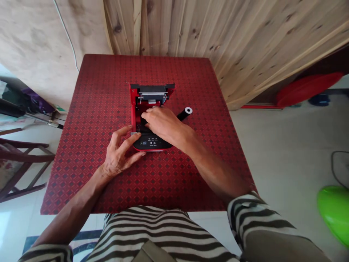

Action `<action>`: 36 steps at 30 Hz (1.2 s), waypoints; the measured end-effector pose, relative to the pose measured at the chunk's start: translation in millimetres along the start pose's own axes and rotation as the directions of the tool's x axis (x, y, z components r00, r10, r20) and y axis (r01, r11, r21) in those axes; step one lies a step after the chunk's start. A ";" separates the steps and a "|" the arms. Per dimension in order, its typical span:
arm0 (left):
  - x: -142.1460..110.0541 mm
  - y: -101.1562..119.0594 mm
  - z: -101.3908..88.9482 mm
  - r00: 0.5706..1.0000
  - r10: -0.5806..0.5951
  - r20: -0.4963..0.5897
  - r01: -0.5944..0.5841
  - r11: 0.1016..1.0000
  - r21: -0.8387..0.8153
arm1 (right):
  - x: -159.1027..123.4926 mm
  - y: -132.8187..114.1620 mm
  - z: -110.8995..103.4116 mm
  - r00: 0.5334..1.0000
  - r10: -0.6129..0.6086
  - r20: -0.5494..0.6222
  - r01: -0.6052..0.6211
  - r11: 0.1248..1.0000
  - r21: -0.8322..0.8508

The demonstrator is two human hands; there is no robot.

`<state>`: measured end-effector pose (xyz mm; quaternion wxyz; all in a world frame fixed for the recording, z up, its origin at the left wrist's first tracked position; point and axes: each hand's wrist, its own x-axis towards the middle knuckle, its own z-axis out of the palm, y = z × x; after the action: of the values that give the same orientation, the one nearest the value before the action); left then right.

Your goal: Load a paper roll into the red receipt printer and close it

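A small red and black printer [152, 144] sits on the table with its lid [152, 89] raised, exposing the red inner compartment. My left hand [116, 154] grips its front left corner, with the thumb at the front edge and fingers on top beside the button panel. Over the open compartment, my right hand [165, 123] reaches in with bent fingers. The hand covers what its fingertips hold or touch inside. To the right of the printer lies a black roll [183, 115] with a white ring-shaped end, partly behind my right hand.
A red patterned cloth covers the table [89, 91], which stands against a wooden plank wall [177, 29]. A wooden chair [24, 156] is at the left. On the right are a bright green object [334, 213] on the floor and a red rounded object [308, 87].
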<state>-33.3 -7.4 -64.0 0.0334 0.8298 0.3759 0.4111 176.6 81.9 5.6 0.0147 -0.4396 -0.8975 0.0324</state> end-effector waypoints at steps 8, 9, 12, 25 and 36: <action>0.6 0.4 1.2 1.000 0.015 0.014 -0.015 1.000 -0.002 | -9.2 -10.0 -36.1 0.989 0.061 0.138 -0.065 0.997 0.028; 0.6 -0.1 1.2 1.000 0.019 0.010 -0.019 1.000 -0.003 | -12.6 -11.2 -36.8 0.992 0.076 0.101 -0.079 0.996 0.032; 0.5 -1.5 1.0 1.000 0.022 -0.001 -0.022 1.000 -0.012 | -29.7 -14.0 -38.5 0.991 0.096 -0.091 -0.091 0.994 0.064; 8.1 8.2 2.2 0.998 -0.031 0.050 0.028 0.998 0.054 | -167.7 -53.0 10.8 0.969 0.200 -0.145 0.016 0.534 0.846; 13.3 5.4 -5.4 0.999 0.027 0.022 -0.028 0.999 0.038 | -177.1 -72.1 62.3 0.974 0.219 -0.057 -0.068 0.521 0.851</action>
<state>-28.9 -3.9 -49.8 0.0161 0.8398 0.3719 0.3952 224.9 -104.9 -51.0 0.2927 -0.4514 -0.7263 0.4279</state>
